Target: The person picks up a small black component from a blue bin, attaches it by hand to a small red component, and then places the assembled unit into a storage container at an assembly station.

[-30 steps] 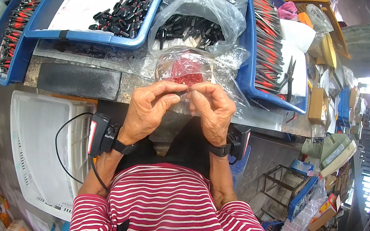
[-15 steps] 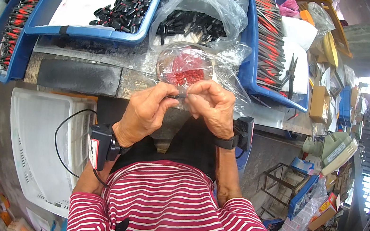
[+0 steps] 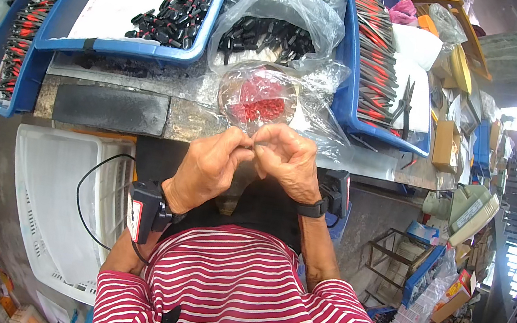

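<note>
My left hand [image 3: 207,168] and my right hand [image 3: 291,166] meet fingertip to fingertip in front of the bench edge, both closed in a pinch. A small black part was visible in my left fingers half a second ago; now the fingers cover it. Whatever the right fingers pinch is too small or hidden to name. Just beyond the hands, a round container under clear plastic holds tiny red pieces [image 3: 261,110]. Behind it lies an open clear plastic bag [image 3: 331,33] of black parts [image 3: 269,35]. More small black parts [image 3: 176,15] are heaped in a blue tray [image 3: 135,48] at the left.
Blue bins with rows of red-and-black pliers [image 3: 375,52] stand at far left and right. One pair of dark pliers [image 3: 406,107] lies on the right bin. A dark flat pad [image 3: 111,108] lies along the bench edge. Below left is a white plastic crate [image 3: 52,197].
My hands have drawn together, fingertips now touching. The left hand shifted slightly right, and the small black part it held is no longer visible.
</note>
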A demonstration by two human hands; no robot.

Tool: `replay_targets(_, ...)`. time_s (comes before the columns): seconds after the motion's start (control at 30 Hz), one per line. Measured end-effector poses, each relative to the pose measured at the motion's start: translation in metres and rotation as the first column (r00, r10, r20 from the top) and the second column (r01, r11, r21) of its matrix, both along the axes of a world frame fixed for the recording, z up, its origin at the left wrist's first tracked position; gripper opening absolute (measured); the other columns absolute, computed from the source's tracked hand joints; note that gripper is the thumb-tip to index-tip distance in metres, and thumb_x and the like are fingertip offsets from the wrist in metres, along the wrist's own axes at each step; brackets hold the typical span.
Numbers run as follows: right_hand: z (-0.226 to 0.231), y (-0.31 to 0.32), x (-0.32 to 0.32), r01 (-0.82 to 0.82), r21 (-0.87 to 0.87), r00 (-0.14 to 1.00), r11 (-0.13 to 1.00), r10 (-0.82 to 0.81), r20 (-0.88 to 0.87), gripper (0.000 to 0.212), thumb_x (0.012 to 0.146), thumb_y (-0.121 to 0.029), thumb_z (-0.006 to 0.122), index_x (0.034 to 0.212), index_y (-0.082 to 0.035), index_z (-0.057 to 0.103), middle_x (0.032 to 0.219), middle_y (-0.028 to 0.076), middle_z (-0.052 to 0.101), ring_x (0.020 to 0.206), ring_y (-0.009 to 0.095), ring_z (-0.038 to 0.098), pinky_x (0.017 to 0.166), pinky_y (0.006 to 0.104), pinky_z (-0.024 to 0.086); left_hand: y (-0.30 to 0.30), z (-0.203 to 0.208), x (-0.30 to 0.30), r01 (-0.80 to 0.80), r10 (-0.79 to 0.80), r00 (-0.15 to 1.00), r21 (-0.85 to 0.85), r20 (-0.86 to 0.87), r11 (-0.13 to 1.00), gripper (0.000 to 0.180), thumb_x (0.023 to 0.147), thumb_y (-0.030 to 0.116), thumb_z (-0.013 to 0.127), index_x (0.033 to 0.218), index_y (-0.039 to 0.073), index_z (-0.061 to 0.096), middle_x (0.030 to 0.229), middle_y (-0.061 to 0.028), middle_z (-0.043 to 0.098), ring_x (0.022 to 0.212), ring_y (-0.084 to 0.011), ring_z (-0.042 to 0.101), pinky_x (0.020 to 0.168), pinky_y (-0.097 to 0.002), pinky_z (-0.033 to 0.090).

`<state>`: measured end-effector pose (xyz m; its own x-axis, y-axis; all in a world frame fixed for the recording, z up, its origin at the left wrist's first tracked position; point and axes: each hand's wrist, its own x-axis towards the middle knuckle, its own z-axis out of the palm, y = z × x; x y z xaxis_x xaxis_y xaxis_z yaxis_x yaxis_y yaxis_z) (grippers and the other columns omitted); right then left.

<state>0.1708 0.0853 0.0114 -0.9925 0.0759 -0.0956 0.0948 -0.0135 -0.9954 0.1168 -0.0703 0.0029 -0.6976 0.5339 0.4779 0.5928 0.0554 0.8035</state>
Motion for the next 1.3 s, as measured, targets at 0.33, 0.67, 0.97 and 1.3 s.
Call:
replay_targets(0.33, -0.003, 0.007, -0.026, 0.325, 0.667, 0.898, 0.671, 0.002, -0.440, 0.010, 0.076, 0.001, 0.057, 0.086, -0.001, 0.056, 0.072, 0.009, 0.054, 0.059, 0.020, 0.055, 0.053, 0.0282, 0.043, -0.012, 0.049, -0.062, -0.288, 0.288, 0.954, 0.018, -0.081, 0.958, 0.014, 0.081, 0.001, 0.055, 0.094, 0.000, 0.058, 0.080, -0.0080, 0.061, 0.070, -0.0123, 0.057, 0.062, -0.0226, 0.045)
replay_targets(0.67, -0.002, -0.002, -0.034, 0.285, 0.832, 0.926, 0.477, 0.088, -0.368, 0.007, 0.073, -0.001, 0.057, 0.079, -0.003, 0.053, 0.076, 0.013, 0.051, 0.066, 0.032, 0.055, 0.057, 0.0378, 0.044, -0.020, 0.042, -0.158, -0.620, 0.493, 0.784, -0.434, -0.378, 0.653, 0.014, 0.078, 0.003, 0.055, 0.093, 0.002, 0.057, 0.086, -0.0133, 0.062, 0.075, -0.0284, 0.061, 0.066, -0.0345, 0.046)
replay_targets(0.97, -0.001, -0.008, -0.038, 0.286, 0.885, 0.928, 0.368, 0.122, -0.351, 0.008, 0.073, -0.002, 0.055, 0.079, -0.003, 0.050, 0.072, 0.014, 0.049, 0.062, 0.032, 0.053, 0.055, 0.0383, 0.043, 0.002, 0.045, -0.137, -0.548, 0.453, 0.747, -0.065, -0.487, 0.834, 0.019, 0.075, -0.006, 0.053, 0.092, -0.001, 0.058, 0.090, -0.0159, 0.061, 0.082, -0.0258, 0.061, 0.074, -0.0322, 0.049)
replay_targets(1.3, -0.001, 0.000, -0.031, 0.347, 0.751, 0.895, 0.562, 0.041, -0.444, 0.009, 0.073, 0.002, 0.054, 0.080, -0.001, 0.050, 0.074, 0.017, 0.051, 0.063, 0.034, 0.054, 0.055, 0.0390, 0.043, 0.067, 0.008, -0.114, -0.303, 0.072, 0.929, -0.634, -0.363, 0.712, 0.019, 0.068, -0.005, 0.054, 0.085, 0.001, 0.051, 0.090, -0.0126, 0.050, 0.088, -0.0300, 0.054, 0.071, -0.0382, 0.048)
